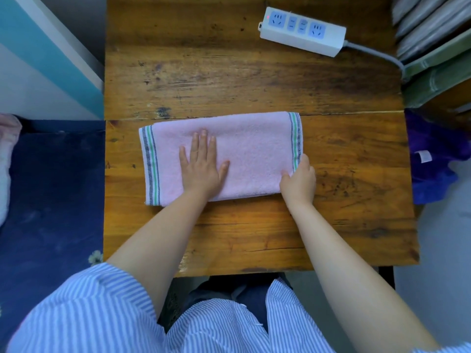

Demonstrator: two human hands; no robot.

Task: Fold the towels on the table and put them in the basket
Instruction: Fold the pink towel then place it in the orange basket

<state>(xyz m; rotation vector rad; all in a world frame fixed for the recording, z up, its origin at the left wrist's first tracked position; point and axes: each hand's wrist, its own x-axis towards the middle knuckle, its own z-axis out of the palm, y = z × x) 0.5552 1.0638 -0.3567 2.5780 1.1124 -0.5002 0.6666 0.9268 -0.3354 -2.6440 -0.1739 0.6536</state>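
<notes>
Pink terry towel [244, 149] mid-fold at the wooden table's [229, 80] centre.
Left hand [202, 164] presses flat, fingers straight; right hand [298, 182] pinches the right near corner. 1 fold looks done; basket unseen.

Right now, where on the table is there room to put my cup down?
Bare wood lies between the towel and the power strip, and along the table's near edge beside the arms. The middle is crowded: left hand presses the towel, right hand grips its end.
</notes>
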